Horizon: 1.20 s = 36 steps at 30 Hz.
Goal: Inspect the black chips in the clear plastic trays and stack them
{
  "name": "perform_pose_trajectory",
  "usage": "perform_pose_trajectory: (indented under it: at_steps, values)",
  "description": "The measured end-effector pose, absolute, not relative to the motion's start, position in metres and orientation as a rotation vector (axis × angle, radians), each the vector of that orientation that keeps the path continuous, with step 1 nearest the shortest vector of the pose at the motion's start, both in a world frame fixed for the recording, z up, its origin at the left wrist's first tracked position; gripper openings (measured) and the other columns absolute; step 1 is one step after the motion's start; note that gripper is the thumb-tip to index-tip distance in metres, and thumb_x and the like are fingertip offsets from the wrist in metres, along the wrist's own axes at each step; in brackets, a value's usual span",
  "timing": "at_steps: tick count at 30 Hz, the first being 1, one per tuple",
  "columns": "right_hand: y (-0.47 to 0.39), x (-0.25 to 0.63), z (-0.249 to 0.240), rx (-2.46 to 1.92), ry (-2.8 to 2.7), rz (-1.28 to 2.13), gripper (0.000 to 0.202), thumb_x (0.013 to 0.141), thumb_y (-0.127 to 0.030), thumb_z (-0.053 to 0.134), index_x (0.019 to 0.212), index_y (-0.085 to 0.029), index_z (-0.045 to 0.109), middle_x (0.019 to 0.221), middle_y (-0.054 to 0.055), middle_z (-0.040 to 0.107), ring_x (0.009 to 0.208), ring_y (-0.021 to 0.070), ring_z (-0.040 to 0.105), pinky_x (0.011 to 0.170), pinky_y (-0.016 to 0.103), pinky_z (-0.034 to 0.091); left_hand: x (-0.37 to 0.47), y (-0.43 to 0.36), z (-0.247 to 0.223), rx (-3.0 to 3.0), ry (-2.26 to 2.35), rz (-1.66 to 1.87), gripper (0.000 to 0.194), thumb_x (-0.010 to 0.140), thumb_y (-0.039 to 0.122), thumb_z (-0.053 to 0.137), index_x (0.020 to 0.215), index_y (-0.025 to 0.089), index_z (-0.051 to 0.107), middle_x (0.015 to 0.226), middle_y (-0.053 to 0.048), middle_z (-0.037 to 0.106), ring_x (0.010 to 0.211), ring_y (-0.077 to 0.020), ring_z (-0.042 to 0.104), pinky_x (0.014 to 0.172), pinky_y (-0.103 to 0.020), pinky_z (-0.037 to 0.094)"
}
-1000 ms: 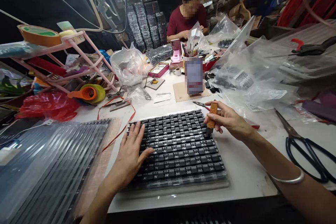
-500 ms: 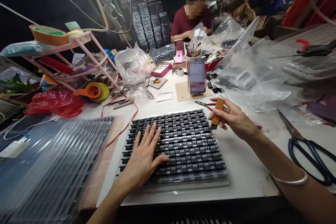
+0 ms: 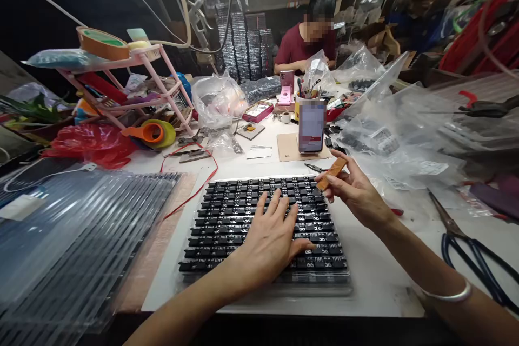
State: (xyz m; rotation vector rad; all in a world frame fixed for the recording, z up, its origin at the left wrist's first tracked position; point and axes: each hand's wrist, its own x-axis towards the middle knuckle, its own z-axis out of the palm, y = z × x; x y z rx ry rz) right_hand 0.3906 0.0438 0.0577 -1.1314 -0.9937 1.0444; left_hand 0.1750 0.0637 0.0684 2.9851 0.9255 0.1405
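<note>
**Tool [image 3: 333, 173] slanted toward the tray's [image 3: 316, 285] far right corner**

The table [image 3: 377, 265] spread beneath and around the tray. Well beyond the tray, across the table, a person [image 3: 288, 47] sat with arms bent. A stack of clear sheets [image 3: 85, 238] lay to the left of the tray, apart from it.

The tray itself lay in front of the wearer, with black parts [image 3: 320, 264] set in long rows that ran from left to right. Scissors [image 3: 447, 217] rested well to the right of it, blades pointing away from the wearer.

The left hand [image 3: 267, 238] lay palm down over the tray's middle and right part, fingers spread, grasping nothing that could be seen. The right hand [image 3: 363, 194] was just off the tray's far right corner, pinching the tool between thumb and fingers. It was the nearer hand to that corner.

The phone [image 3: 311, 130] stood upright beyond the tray, and the pliers [image 3: 314, 167] lay just past its far edge, near the right hand.

The tool's long axis ran slantwise, down and leftward from the fingers, so its dark end came over the corner's parts. Whether that end touched them could not be told.
</note>
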Motion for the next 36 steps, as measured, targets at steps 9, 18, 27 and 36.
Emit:
perform_pose_trajectory:
  at_steps: [9,18,27,36]
  values:
    - [0.082,0.375,0.101,-1.09,-1.245,1.06,0.065,0.075,-0.04,0.07,0.128,-0.025,0.035,0.074,-0.003,0.06,0.051,0.0139,0.059,0.042,0.026,0.05,0.194,0.063,0.052,2.888,1.099,0.27,0.065,0.087,0.066,0.034,0.137,0.025,0.045,0.135,-0.014,0.05,0.131,-0.0356,0.039,0.107,-0.06,0.025]
    - [0.102,0.378,0.059,-1.308,-1.352,1.15,0.048,0.079,-0.038,0.063,0.118,-0.022,0.039,0.062,-0.005,0.06,0.045,0.013,0.057,0.039,0.024,0.048,0.195,0.064,0.044,2.86,1.097,0.24,0.07,0.084,0.071,0.026,0.134,0.027,0.048,0.136,-0.013,0.049,0.136,-0.0368,0.031,0.108,-0.062,0.021]
    - [0.106,0.379,0.048,-1.303,-1.37,1.174,0.044,0.079,-0.037,0.062,0.114,-0.022,0.038,0.062,-0.005,0.059,0.045,0.0129,0.057,0.039,0.023,0.048,0.194,0.064,0.045,2.861,1.081,0.222,0.068,0.084,0.069,0.033,0.135,0.026,0.047,0.136,-0.014,0.048,0.135,-0.0376,0.032,0.108,-0.062,0.022]
    - [0.105,0.378,0.048,-1.283,-1.403,1.189,0.044,0.08,-0.038,0.061,0.115,-0.023,0.038,0.063,-0.006,0.059,0.047,0.0127,0.058,0.041,0.024,0.05,0.196,0.064,0.044,2.883,1.087,0.224,0.067,0.085,0.068,0.033,0.136,0.026,0.046,0.135,-0.014,0.048,0.135,-0.0369,0.032,0.108,-0.061,0.022]
